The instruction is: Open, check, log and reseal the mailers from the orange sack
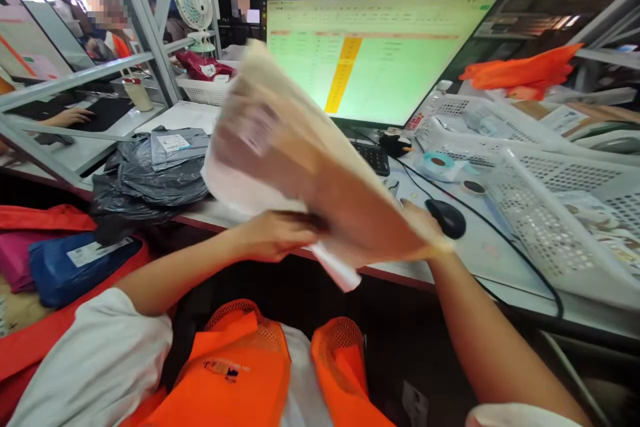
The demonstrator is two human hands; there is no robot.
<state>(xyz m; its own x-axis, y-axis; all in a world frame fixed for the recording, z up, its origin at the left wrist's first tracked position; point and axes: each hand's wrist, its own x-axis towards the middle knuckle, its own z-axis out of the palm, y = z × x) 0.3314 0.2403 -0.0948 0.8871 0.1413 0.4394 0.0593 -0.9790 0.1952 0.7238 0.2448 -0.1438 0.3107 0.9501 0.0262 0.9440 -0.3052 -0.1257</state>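
Note:
A pale, partly see-through mailer bag [300, 147] with brown contents and a blurred label hangs tilted in front of me. My left hand [280, 233] is closed on its lower edge, where a white flap sticks out below. Behind the bag's lower right corner, my right hand [419, 215] is mostly hidden and blurred; whether it grips the bag I cannot tell. It is close to a black mouse [447, 218]. A keyboard [371, 159] shows partly past the bag, under a lit monitor [300, 47].
Dark grey plastic parcels [150, 173] lie to the left, above a blue parcel [83, 263] in a red container. White perforated baskets [545, 213] crowd the right side. Tape rolls [437, 163] and a cable lie near the mouse. Beyond a metal frame [145, 27] sits another person.

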